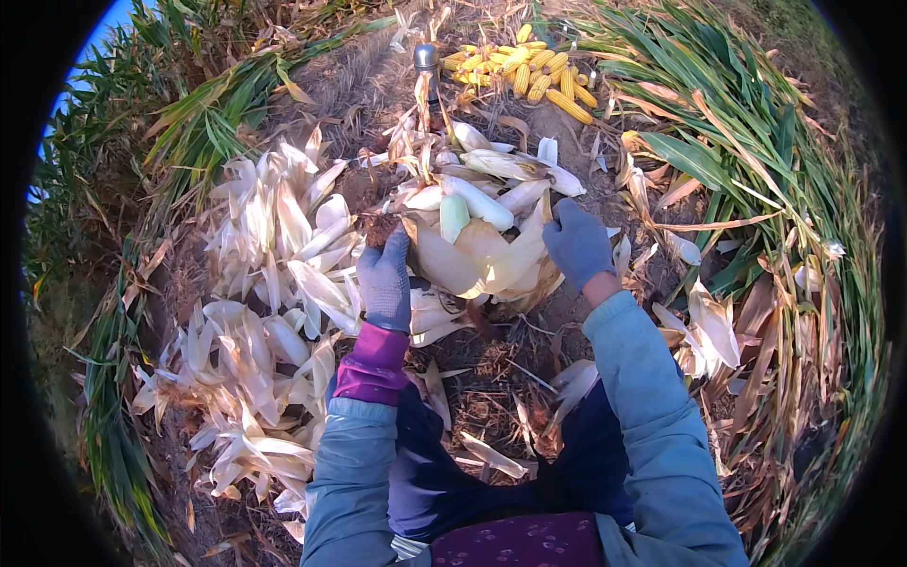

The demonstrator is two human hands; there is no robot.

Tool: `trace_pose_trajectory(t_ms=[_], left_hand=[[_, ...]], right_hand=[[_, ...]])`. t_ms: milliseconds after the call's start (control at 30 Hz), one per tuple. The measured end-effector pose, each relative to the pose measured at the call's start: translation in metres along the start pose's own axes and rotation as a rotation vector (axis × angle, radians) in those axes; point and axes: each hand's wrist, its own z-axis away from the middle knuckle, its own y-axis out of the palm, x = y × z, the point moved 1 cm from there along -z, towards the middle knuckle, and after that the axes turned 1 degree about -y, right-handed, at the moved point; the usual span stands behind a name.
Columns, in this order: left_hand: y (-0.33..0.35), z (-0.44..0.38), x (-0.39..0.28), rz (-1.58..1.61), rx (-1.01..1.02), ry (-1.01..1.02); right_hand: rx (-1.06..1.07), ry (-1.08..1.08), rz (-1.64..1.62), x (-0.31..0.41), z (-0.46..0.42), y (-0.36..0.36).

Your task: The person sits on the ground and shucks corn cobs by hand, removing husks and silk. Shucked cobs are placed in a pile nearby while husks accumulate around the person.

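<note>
Spread between both gloved hands is an opened corn husk (475, 266), its pale, dry leaves fanned out. My left hand (385, 283), in a grey dotted glove, pinches the husk's left edge with thumb and fingers. On the other side my right hand (579, 241), its fingers curled, grips the husk's right edge. No bare cob shows inside the husk; its lower part is shaded. Just beyond the hands lies a heap of ears in pale husks (476, 198), one of them greenish. Brown corn silk (379, 230) shows beside my left fingertips.
Loose husks (248, 383) are heaped at the left. A pile of bare yellow corn cobs (538, 67) lies at the far side, with a metal vacuum flask (425, 60) upright nearby. Cut green corn stalks (765, 142) curve along the right. Standing corn (85, 177) borders the left.
</note>
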Motion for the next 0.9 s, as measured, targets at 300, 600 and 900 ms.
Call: trace_pose_trajectory(t_ms=[300, 600, 900], left_hand=[[-0.033, -0.007, -0.028, 0.318, -0.122, -0.069], [-0.004, 0.004, -0.018, 0.139, -0.069, 0.052], [0.003, 0.002, 0.002, 0.039, 0.202, 0.234]], right_hand=[[0.518, 0.268, 0.413, -0.087, 0.005, 0.001], [0.213, 0.021, -0.451, -0.002, 0.000, -0.003], [0.408, 0.038, -0.195, 0.003, -0.001, 0.034]])
